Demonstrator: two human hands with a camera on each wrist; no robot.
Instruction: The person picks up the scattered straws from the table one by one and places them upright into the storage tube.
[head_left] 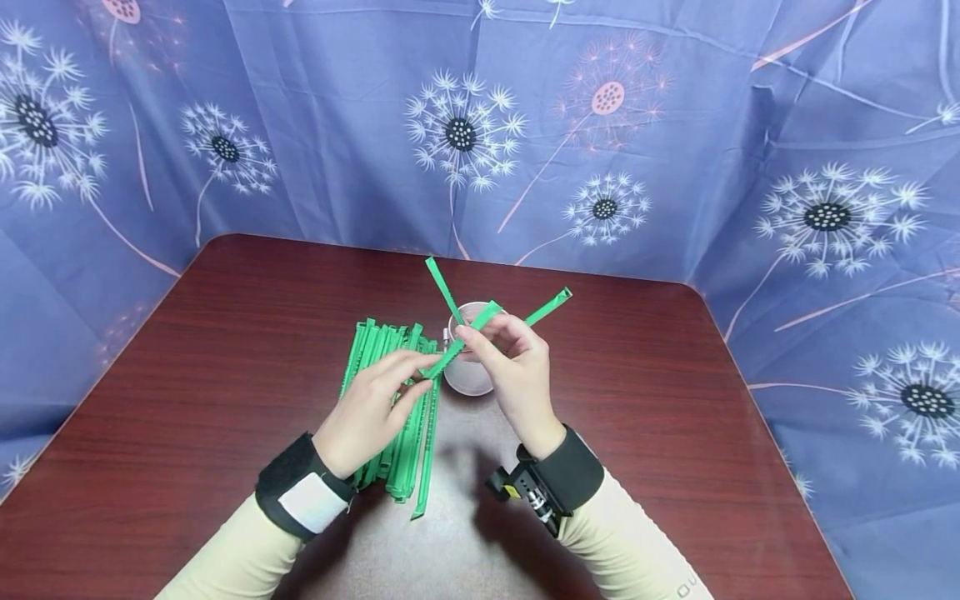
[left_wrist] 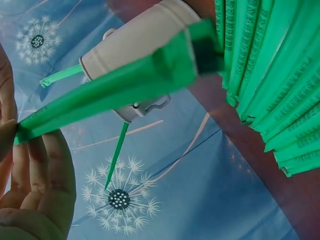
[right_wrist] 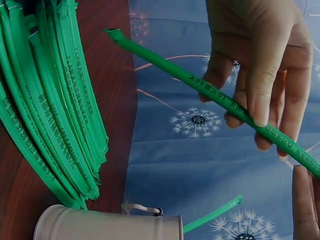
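A straw in a green printed wrapper (head_left: 452, 353) is held slantwise between both hands, above the table. The left hand (head_left: 369, 408) pinches it near its lower end with thumb and fingers. Farther up, the right hand (head_left: 517, 375) grips it between thumb and forefinger; only a few of its fingers (right_wrist: 303, 200) show in the right wrist view. Behind the hands stands a pale cup (head_left: 468, 383) with a small side handle (right_wrist: 142, 207). Two more green-wrapped straws (left_wrist: 116, 157) stick out of the cup, leaning opposite ways. Beneath the left hand lies a pile of such straws (head_left: 405, 467).
The pile lies just left of the cup, roughly lengthwise on the dark red-brown wooden table (head_left: 225, 367). Blue curtains (head_left: 337, 125) with a dandelion print hang behind the table and along its sides. Black straps (head_left: 573, 471) with small cameras sit on both wrists.
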